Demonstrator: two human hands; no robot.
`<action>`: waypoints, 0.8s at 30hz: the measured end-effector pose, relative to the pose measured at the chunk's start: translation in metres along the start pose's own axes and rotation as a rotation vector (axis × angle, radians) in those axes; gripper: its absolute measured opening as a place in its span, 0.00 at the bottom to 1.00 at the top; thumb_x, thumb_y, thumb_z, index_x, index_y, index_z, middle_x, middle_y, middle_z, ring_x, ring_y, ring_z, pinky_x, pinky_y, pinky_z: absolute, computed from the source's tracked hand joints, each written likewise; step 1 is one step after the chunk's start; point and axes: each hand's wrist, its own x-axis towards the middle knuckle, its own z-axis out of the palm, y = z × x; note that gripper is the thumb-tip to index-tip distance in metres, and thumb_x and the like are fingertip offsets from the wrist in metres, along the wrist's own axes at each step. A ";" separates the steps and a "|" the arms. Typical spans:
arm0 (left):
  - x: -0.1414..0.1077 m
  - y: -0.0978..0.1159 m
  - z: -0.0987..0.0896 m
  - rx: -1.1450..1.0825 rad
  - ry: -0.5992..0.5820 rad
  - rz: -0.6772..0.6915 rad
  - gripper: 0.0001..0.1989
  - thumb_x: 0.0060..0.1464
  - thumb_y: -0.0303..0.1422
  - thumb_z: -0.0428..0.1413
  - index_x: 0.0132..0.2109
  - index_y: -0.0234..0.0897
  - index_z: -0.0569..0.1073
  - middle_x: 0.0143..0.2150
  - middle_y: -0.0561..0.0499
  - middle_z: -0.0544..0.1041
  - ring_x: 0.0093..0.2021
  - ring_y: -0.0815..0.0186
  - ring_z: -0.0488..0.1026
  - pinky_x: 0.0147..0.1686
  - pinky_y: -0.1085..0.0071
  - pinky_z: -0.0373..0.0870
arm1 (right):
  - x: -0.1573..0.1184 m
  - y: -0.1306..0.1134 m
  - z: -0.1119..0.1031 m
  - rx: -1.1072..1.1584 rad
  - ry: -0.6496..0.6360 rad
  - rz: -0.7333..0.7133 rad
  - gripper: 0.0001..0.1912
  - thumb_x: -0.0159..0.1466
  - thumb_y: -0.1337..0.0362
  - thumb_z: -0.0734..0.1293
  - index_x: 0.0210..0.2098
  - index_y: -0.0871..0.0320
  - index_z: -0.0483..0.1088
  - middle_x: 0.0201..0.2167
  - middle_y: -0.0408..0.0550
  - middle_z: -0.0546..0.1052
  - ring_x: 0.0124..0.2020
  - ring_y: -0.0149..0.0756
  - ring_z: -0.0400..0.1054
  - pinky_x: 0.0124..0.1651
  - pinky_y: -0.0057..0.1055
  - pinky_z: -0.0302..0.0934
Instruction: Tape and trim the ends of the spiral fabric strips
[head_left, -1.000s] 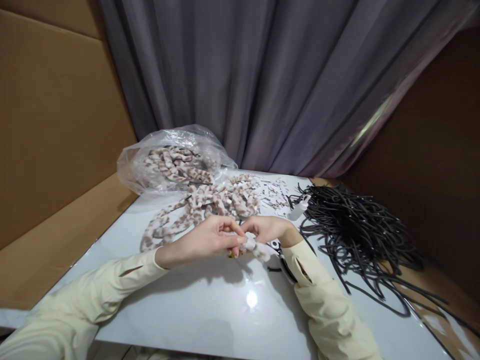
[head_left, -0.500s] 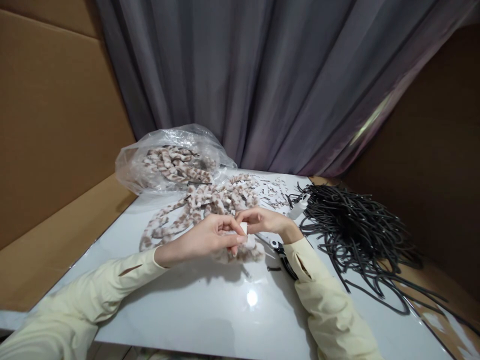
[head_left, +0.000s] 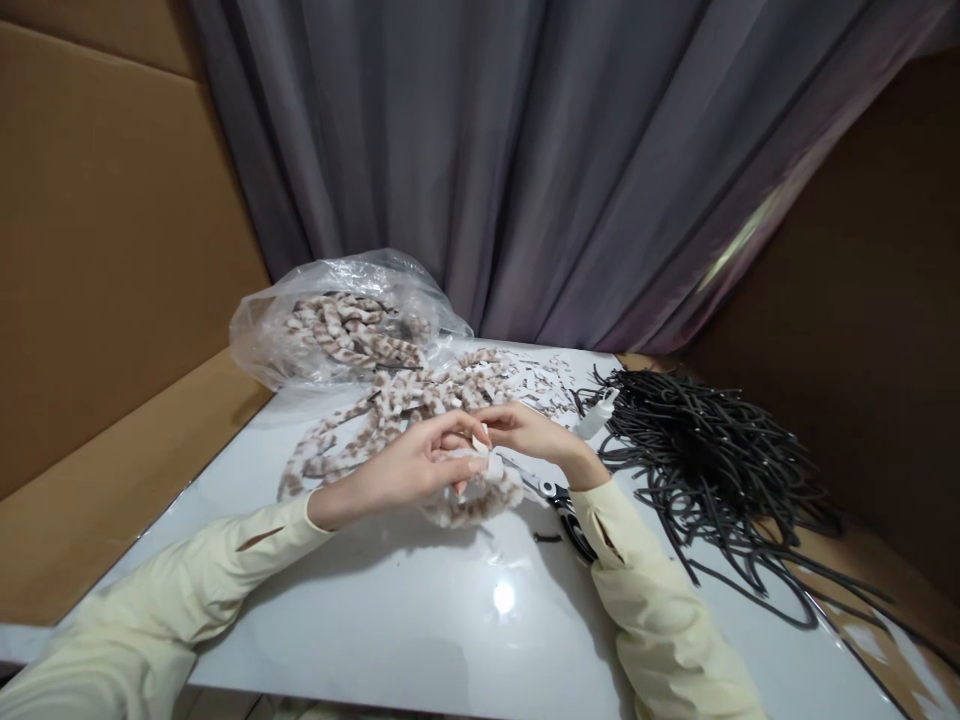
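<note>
My left hand (head_left: 420,462) is closed in a pinch on a small white tab (head_left: 480,444) at a brown-and-white fluffy cord (head_left: 461,512). The cord curves in a loop below my fingers, just over the table. My right hand (head_left: 531,436) meets it from the other side, its bent fingertips closed at the same tab. A further white strip (head_left: 495,467) shows beneath them, on the cord. My fingers partly hide where tab and cord join. Black-handled scissors (head_left: 574,525) lie beside my right wrist, near a short black cord piece (head_left: 547,538).
More fluffy cords (head_left: 322,440) are heaped behind my hands, and a clear plastic bag (head_left: 262,330) holds others. Small scraps (head_left: 551,385) litter the back of the white table (head_left: 360,620). A translucent bottle (head_left: 596,417) stands tilted by a pile of black cords (head_left: 712,460). Cardboard walls flank both sides.
My right fingers have shifted slightly and folded over the white tab, which now shows less and is tilted. The fluffy loop below has opened a little.
</note>
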 end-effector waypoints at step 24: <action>0.002 0.002 -0.001 0.158 -0.024 -0.186 0.15 0.51 0.39 0.54 0.41 0.35 0.76 0.21 0.55 0.71 0.19 0.74 0.60 0.19 0.78 0.53 | -0.008 -0.017 0.004 0.466 0.205 0.218 0.09 0.55 0.62 0.68 0.31 0.61 0.70 0.22 0.43 0.73 0.23 0.29 0.67 0.27 0.25 0.63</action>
